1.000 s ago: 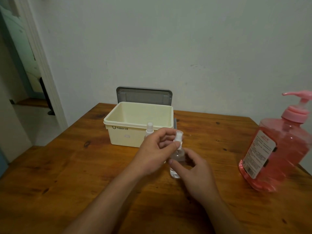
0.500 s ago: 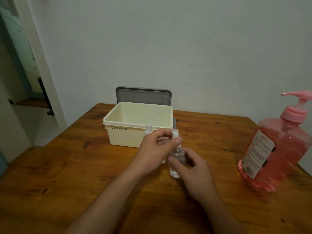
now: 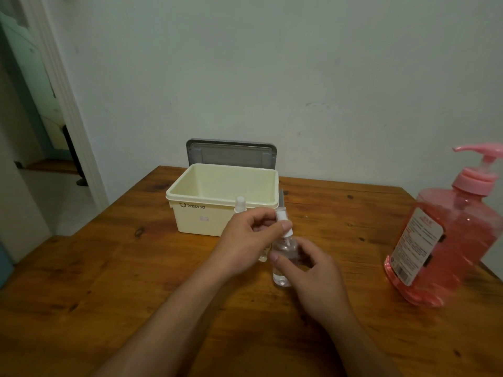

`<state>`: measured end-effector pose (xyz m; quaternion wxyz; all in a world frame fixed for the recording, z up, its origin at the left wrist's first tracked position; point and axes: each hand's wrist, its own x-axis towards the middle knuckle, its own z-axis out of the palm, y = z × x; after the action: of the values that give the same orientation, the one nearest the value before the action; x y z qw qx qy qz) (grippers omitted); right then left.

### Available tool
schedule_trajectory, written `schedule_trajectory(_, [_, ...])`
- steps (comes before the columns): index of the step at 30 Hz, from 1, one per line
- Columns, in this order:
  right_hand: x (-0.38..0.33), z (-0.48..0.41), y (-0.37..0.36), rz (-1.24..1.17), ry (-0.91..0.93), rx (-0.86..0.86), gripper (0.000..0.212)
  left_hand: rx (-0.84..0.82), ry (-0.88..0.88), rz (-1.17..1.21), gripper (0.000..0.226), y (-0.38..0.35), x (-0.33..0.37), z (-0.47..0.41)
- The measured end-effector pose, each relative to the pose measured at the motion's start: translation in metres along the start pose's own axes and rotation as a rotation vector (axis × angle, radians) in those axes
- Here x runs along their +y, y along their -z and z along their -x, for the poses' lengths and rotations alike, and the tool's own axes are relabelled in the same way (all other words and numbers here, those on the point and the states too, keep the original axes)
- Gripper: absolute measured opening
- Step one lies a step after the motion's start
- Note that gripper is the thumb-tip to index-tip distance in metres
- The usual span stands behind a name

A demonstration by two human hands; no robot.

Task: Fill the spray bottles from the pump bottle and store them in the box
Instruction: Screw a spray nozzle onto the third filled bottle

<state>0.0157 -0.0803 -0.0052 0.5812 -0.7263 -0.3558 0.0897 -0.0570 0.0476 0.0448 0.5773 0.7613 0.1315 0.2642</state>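
A small clear spray bottle (image 3: 283,270) stands on the wooden table (image 3: 109,281) in front of me. My right hand (image 3: 313,276) grips its body. My left hand (image 3: 247,240) pinches its white spray head (image 3: 281,217) at the neck. A second spray bottle (image 3: 240,204) stands behind my left hand, only its white top showing. The cream box (image 3: 217,197) sits open behind them, its grey lid (image 3: 231,153) propped upright. The pink pump bottle (image 3: 449,235) stands at the right, tilted in the wide view.
The table's back edge meets a pale wall. A doorway (image 3: 40,159) opens at the left, beyond the table's left edge. The pump bottle's nozzle (image 3: 473,149) points left over the table.
My left hand's fingers have shifted on the spray head, turning at the bottle's neck. The right hand has kept its hold on the bottle. Nothing else moved.
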Motion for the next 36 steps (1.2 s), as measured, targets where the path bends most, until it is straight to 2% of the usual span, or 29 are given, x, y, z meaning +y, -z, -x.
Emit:
schedule_trajectory(12, [0.002,-0.001,0.001,0.008,-0.015,-0.008,0.022,-0.103,-0.024,-0.053,0.025,0.001,-0.002,0.004])
schedule_trajectory(17, [0.0,0.0,0.002,0.005,0.003,-0.014,0.031,-0.106,-0.013,0.002,0.028,-0.008,-0.002,0.006])
schedule_trajectory(21, [-0.001,0.001,0.003,0.003,0.025,-0.007,0.028,-0.065,-0.011,0.02,0.023,-0.01,-0.002,0.004])
schedule_trajectory(26, [0.0,0.002,0.003,-0.037,0.032,0.011,0.049,-0.063,-0.027,0.037,0.024,-0.009,0.002,0.006])
schedule_trajectory(30, [0.002,0.0,0.004,-0.044,0.024,0.009,0.031,-0.081,-0.031,0.075,0.031,-0.01,0.001,0.009])
schedule_trajectory(36, [0.002,0.0,0.006,-0.049,0.029,-0.005,0.028,-0.094,-0.008,0.114,0.026,-0.016,0.001,0.01])
